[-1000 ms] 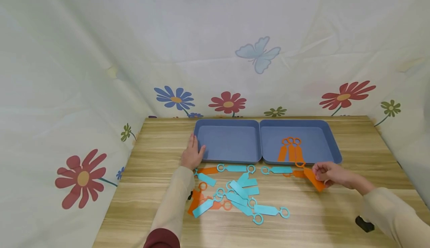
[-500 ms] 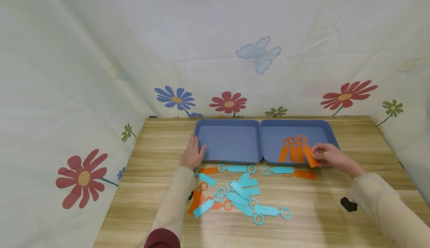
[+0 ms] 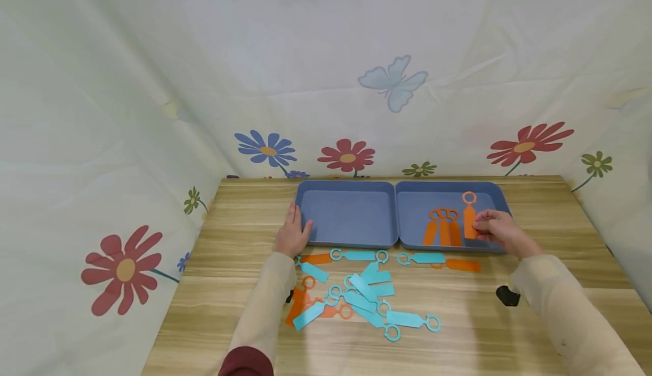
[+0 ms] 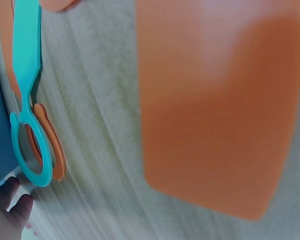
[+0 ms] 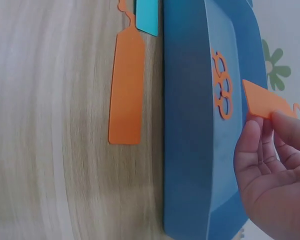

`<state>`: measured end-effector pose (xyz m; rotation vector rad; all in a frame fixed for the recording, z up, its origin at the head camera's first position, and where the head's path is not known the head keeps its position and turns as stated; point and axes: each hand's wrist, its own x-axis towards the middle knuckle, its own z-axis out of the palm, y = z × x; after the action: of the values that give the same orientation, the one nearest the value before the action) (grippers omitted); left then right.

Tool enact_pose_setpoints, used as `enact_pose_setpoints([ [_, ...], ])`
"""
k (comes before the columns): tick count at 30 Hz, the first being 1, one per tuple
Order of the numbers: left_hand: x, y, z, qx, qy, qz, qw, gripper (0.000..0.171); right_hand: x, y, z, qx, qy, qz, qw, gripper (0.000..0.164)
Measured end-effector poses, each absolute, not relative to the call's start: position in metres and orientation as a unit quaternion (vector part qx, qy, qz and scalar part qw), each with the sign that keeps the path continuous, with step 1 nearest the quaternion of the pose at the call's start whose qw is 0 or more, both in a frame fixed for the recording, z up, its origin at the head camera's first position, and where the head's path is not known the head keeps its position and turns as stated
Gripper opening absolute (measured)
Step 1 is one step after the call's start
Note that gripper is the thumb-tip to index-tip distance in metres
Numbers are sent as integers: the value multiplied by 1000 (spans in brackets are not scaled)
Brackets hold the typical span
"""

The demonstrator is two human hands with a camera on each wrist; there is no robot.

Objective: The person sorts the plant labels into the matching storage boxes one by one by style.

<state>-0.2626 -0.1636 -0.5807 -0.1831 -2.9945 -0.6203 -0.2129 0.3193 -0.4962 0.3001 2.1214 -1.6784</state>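
Observation:
My right hand (image 3: 501, 230) pinches an orange tag (image 3: 470, 222) with a ring at its far end, over the right blue tray (image 3: 489, 186). The right wrist view shows the orange tag (image 5: 270, 102) between thumb and fingers, above the tray. Inside that tray, 3 orange tags (image 3: 443, 231) lie side by side, rings pointing away. My left hand (image 3: 291, 234) rests with straight fingers along the left side of the left blue tray (image 3: 346, 182). Only a few of its fingers (image 4: 22, 207) show in the left wrist view.
Several turquoise tags (image 3: 404, 318) lie in a loose pile before the trays, with orange tags (image 3: 300, 302) under and beside them. A turquoise tag (image 3: 428, 258) and an orange tag (image 3: 462, 265) lie by the right tray's front edge. A flowered curtain (image 3: 305, 93) hangs behind the table (image 3: 254, 195).
My right hand has lifted the orange tag off the table, over the front rim and into the space above the right tray, turning its ring away. The left hand has stayed put.

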Motion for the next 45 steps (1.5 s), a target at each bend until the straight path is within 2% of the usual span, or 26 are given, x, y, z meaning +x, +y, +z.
enact_pose_setpoints([
  [20,-263,-164,-583,-62,-976,-201,47,64,-222,306,-522,194,815,-521,164,16],
  [32,-263,-163,-578,-57,-977,-200,33,64,-219,302,-526,162,895,-392,141,19],
  [40,-264,-164,-581,-54,-978,-201,27,65,-218,299,-526,152,931,-298,147,20],
  [45,-265,-163,-584,-53,-978,-201,29,65,-219,296,-527,162,936,-275,149,16],
])
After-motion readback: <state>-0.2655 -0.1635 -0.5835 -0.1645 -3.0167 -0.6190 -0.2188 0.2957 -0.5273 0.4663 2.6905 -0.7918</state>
